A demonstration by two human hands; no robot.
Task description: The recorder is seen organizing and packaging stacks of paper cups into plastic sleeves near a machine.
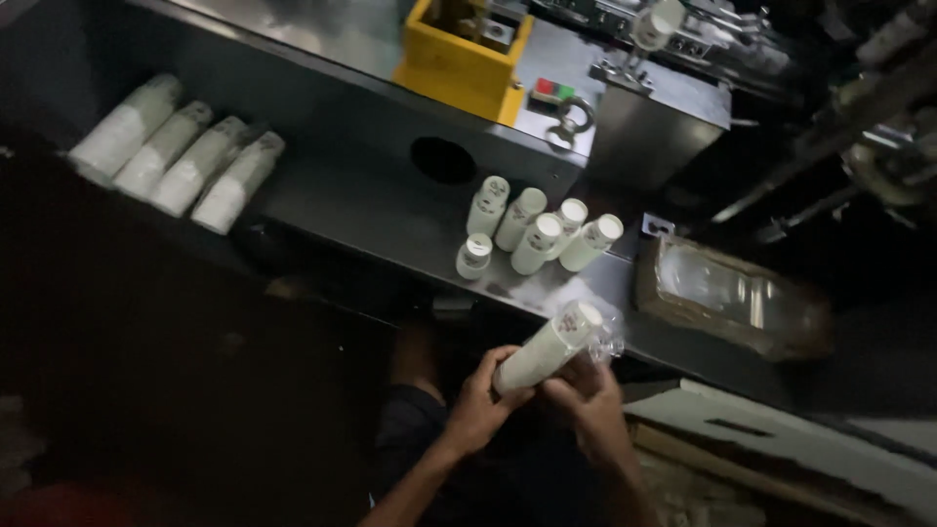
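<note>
Your left hand (480, 402) and right hand (589, 398) both grip a stack of paper cups (549, 348) (plastic-sleeved), near the tabletop (390, 210).

On the grey metal shelf (390, 210) before me, five stacks of white paper cups (532, 234) stand clustered; four wrapped sleeves of cups (181, 156) lie side by side far left; a yellow machine housing (459, 68) sits above; a crumpled clear plastic bag (732, 298) rests at right.
</note>
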